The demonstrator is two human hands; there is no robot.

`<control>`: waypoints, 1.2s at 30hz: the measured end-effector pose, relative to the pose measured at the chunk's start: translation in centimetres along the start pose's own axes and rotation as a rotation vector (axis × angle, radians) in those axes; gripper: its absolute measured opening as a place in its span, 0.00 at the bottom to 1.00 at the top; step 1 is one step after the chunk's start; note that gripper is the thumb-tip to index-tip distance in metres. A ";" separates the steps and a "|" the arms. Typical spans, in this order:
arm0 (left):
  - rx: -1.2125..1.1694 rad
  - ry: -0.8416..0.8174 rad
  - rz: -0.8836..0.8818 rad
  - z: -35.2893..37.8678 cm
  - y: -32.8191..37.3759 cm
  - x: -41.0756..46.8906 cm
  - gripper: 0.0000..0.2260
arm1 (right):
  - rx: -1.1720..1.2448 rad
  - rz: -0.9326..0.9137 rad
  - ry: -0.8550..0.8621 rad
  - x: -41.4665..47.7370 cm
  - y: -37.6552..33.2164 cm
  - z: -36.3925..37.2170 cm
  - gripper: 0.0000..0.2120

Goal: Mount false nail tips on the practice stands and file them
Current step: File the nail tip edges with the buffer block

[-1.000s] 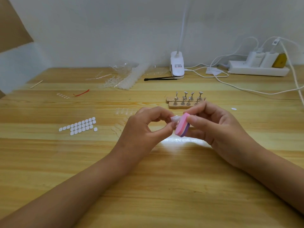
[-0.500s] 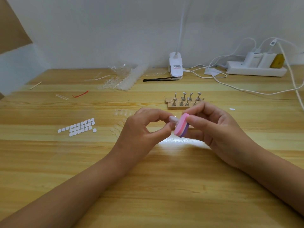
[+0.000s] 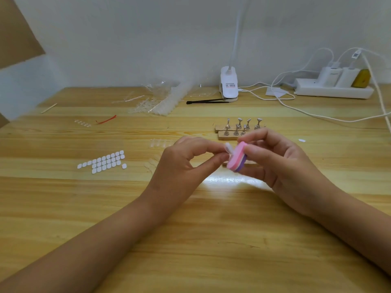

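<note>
Filing is underway: the left hand (image 3: 179,163) pinches a nail tip (image 3: 228,147) against the buffer block (image 3: 237,158) the right hand (image 3: 283,163) grips; the stands (image 3: 238,129) (toward the far edge of the table (image 3: 190,240)) seem bare.

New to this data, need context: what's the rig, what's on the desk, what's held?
No machine: one camera on a person's head looks down at bare hands over a wooden table. The left hand pinches a small clear false nail tip; the right hand holds a pink-and-purple file block against it. Behind stand two wooden bases with metal pegs, the practice stands. Left lie rows of white oval pads; farther back, a heap of clear plastic tips, black tweezers, a white clip lamp, a white power strip.
</note>
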State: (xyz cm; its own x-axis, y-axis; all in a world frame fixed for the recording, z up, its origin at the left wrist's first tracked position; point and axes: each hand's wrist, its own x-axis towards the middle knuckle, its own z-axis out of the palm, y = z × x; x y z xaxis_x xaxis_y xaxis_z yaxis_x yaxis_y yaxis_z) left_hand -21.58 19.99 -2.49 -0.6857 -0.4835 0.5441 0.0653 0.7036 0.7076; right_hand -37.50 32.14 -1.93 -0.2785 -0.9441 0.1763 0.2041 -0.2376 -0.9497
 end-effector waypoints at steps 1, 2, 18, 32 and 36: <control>0.017 0.007 0.006 0.0 0.0 0.0 0.06 | -0.005 0.002 -0.022 -0.1 0.0 0.1 0.09; 0.029 0.013 0.006 0.1 -0.1 0.0 0.05 | -0.004 -0.006 -0.021 -0.1 0.0 0.2 0.08; 0.130 0.002 0.056 0.1 -0.1 -0.2 0.02 | -0.034 -0.024 0.051 0.0 0.2 0.1 0.07; 0.132 0.005 0.063 0.3 -0.2 -0.2 0.01 | -0.036 0.001 -0.023 -0.1 0.2 0.0 0.08; 0.133 0.011 0.065 0.2 -0.4 -0.2 0.03 | -0.054 -0.024 0.023 -0.2 0.1 0.3 0.06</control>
State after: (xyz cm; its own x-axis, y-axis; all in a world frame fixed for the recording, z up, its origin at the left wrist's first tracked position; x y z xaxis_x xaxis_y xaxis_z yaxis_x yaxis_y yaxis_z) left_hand -21.64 19.89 -2.94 -0.6753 -0.4398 0.5921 0.0123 0.7960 0.6052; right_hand -37.12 32.20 -2.01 -0.3047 -0.9326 0.1934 0.1466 -0.2465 -0.9580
